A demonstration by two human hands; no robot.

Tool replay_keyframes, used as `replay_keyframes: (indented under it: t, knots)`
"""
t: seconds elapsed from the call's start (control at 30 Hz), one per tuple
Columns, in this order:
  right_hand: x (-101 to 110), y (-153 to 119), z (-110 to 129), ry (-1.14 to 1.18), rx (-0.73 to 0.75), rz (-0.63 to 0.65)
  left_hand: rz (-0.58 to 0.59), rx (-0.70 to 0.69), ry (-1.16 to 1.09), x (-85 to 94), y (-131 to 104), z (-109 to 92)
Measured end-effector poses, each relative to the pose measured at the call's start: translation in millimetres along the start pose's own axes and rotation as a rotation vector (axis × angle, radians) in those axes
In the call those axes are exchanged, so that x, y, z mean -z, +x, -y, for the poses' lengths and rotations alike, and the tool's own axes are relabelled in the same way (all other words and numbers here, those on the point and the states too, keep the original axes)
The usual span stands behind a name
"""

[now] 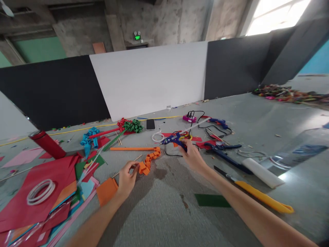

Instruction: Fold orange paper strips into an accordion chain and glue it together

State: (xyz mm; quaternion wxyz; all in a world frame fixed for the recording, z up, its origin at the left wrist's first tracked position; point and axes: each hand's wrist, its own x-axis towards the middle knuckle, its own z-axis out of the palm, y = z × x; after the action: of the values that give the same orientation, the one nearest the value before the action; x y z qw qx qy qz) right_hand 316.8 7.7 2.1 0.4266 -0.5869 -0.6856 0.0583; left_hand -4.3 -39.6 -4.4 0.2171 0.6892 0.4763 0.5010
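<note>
Over the floor (164, 212), the left hand (126, 178) pinches the folded paper's (147, 160) near end; the right hand (191, 154) grips a glue gun (172, 138).

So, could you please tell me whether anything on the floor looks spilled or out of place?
Yes: a brown mark on the floor, just left of the dark green strip, looks like a stain, though I can't tell from what. At far right, a jumbled multicoloured heap also looks untidy.
</note>
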Motion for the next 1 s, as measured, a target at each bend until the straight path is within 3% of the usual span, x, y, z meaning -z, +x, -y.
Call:
replay_keyframes:
  t: [0.2, 0.47, 1.0]
  knots:
    - [-7, -13, 27, 0.138, 0.108, 0.021, 0.024, -0.011, -0.005, -2.0, 0, 0]
    - [-14, -27, 43, 0.279, 0.123, 0.031, 0.033, -0.028, -0.009, -3.6, 0, 1]
    - [-19, -30, 40, 0.179, 0.145, 0.033, 0.153, -0.065, -0.053, -4.9, -2, -9]
